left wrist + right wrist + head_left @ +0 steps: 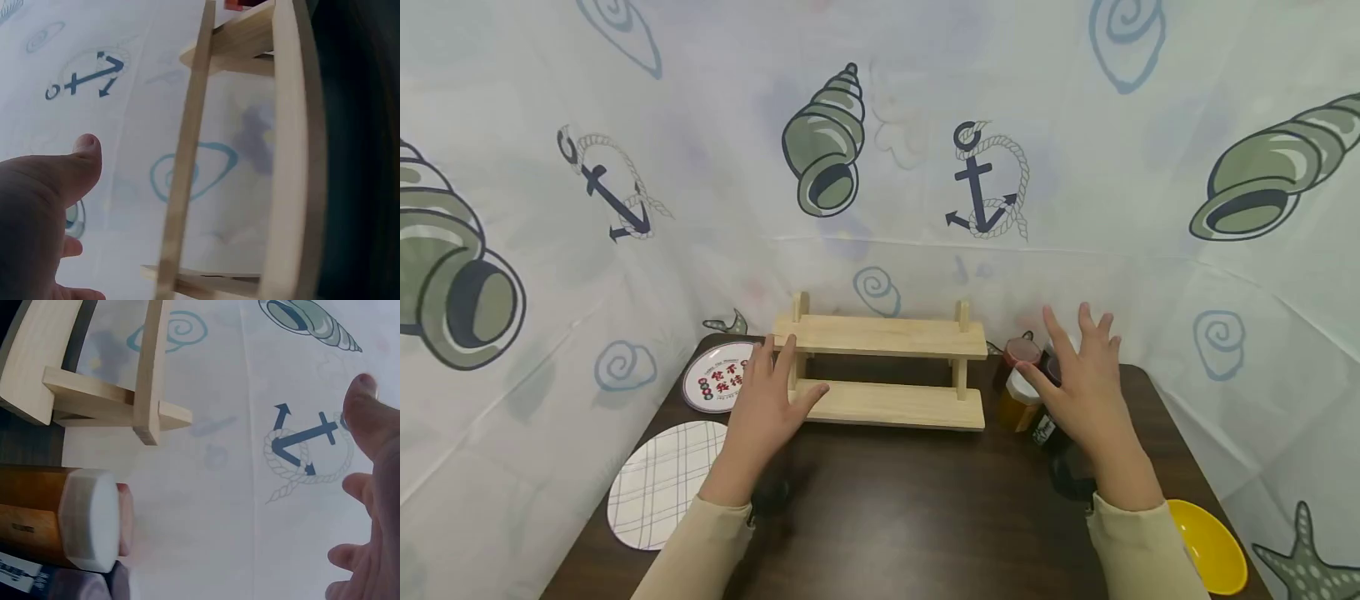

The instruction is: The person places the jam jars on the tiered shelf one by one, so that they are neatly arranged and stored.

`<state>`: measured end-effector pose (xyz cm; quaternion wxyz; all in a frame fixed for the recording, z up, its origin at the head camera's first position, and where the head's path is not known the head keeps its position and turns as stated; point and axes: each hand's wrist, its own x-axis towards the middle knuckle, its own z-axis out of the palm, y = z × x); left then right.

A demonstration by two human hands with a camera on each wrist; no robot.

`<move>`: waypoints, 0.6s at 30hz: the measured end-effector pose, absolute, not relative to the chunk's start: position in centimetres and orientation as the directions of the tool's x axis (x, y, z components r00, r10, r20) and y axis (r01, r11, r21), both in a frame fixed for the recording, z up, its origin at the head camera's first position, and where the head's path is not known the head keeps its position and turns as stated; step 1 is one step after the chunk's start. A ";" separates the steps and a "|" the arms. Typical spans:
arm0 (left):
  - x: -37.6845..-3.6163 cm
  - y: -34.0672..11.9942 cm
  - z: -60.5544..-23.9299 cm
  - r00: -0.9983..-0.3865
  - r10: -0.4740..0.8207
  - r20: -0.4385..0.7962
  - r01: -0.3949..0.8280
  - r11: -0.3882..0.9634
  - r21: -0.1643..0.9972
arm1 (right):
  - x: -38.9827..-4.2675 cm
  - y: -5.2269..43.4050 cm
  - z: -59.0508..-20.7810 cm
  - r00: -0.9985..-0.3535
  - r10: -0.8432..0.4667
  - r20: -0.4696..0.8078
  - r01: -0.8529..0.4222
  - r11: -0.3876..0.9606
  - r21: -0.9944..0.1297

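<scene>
A two-tier wooden shelf [887, 335] stands at the back of the dark table. My left hand [767, 408] hovers with spread fingers by the shelf's left end, overlapping it in the head view; the left wrist view shows the thumb [84, 165] apart from the wood. On the other side, my right hand [1086, 392] is raised, fingers splayed, over a group of jars. Among them are an amber jar with a white lid [1021, 398], a reddish-lidded jar [1021, 352] and a dark bottle with a label [1045, 429]. Neither hand holds anything.
On the left lie a round plate with red characters [718, 379] and a white checked oval plate [662, 483]. A yellow bowl [1210, 546] sits at the right table edge. A printed cloth [880, 150] with shells and anchors hangs around the table [910, 517].
</scene>
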<state>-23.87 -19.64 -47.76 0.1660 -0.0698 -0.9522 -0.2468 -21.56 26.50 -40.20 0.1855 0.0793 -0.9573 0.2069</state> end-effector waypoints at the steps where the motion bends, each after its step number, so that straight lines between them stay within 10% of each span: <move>1: -23.9 -19.7 -48.2 -0.940 0.038 0.340 0.204 0.859 0.470 | -21.4 26.6 -40.4 -0.914 -0.073 0.398 -0.237 0.894 -0.380; 18: -24.1 -18.3 -54.4 -0.943 -0.179 0.279 0.063 0.731 0.680 | -20.1 28.4 -45.1 -0.903 0.079 0.422 -0.203 0.787 -0.582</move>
